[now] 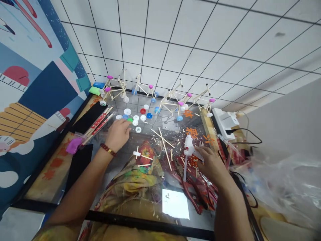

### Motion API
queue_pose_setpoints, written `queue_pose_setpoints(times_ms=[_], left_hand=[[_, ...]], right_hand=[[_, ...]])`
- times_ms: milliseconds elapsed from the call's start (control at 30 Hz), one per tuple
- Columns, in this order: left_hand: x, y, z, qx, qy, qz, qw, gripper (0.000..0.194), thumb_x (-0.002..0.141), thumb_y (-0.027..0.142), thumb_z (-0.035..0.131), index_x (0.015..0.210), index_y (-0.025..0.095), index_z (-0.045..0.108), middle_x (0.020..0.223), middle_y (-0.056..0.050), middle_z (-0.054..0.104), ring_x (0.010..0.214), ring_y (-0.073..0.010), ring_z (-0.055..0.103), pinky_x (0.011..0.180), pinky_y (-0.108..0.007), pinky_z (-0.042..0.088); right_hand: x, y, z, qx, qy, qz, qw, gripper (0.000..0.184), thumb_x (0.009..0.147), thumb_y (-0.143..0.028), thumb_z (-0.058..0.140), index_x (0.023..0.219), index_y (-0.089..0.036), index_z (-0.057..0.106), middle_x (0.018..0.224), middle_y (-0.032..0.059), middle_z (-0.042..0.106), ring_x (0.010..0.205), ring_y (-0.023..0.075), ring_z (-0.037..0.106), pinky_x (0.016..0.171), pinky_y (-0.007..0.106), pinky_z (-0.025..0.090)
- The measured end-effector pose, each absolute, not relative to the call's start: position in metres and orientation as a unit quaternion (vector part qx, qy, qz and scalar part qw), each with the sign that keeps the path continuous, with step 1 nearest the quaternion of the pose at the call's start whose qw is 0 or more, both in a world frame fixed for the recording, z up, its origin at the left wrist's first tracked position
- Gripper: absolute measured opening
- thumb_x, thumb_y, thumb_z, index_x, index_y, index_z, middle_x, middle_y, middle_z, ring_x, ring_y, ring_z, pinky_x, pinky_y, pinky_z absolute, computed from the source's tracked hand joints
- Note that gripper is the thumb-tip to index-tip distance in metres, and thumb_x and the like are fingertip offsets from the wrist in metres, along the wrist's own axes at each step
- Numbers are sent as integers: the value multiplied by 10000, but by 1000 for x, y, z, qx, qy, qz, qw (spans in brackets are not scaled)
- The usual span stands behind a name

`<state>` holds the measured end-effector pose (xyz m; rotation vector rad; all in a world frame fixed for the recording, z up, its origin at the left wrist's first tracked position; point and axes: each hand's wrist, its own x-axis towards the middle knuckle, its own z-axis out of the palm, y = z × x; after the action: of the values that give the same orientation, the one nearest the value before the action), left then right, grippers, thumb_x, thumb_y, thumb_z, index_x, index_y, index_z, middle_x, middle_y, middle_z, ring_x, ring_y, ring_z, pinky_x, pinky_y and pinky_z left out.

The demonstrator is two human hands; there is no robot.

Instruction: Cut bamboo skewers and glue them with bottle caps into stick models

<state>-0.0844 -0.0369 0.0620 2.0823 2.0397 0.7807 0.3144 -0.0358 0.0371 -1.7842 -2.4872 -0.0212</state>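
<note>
My left hand, with a beaded bracelet at the wrist, reaches over a group of bottle caps. Its fingers are bent with the thumb apart, close to a green cap and a blue cap; whether they touch is unclear. My right hand is closed around the handle of a white hot glue gun. A translucent glue stick sticks out of the gun's near end. Between my hands, a white cap lies with short sticks around it.
Several stick-and-cap models stand along the tiled wall. Long sticks cross mid-table amid scraps. Pliers lie below the glue gun, beside a white square. Chopstick packets lie left; a power strip sits right.
</note>
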Motion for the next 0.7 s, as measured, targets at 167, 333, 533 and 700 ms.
queue_pose_setpoints(times_ms=[167,333,533,700], left_hand=[[-83,10,54,704,690,161,50,319,753,276,685,1032,126,712,1052,-179,626,1052,-366,554,904,-479,446],[-78,21,45,688,693,209,50,141,735,208,682,843,121,708,973,-138,609,1033,-313,558,906,-439,431],[-79,11,62,499,629,484,347,247,700,375,680,781,142,663,861,-78,623,852,-216,593,756,-346,494],[-74,-6,85,309,450,523,655,353,783,448,572,906,129,658,897,-133,679,754,-181,630,649,-313,532]], right_hand=[[295,-43,33,-621,-783,-20,38,536,725,-75,495,1250,-139,583,1311,154,583,1067,291,619,852,409,498],[289,-39,36,-634,-773,-17,17,501,787,-110,502,1284,-133,567,1326,135,603,1052,316,617,819,429,479],[288,-33,28,-639,-768,-23,39,442,814,-127,504,1247,-138,596,1247,139,646,1002,314,606,795,437,444],[290,-36,33,-647,-754,-47,105,412,821,-241,542,1220,-163,605,1187,157,645,1023,358,556,808,488,419]])
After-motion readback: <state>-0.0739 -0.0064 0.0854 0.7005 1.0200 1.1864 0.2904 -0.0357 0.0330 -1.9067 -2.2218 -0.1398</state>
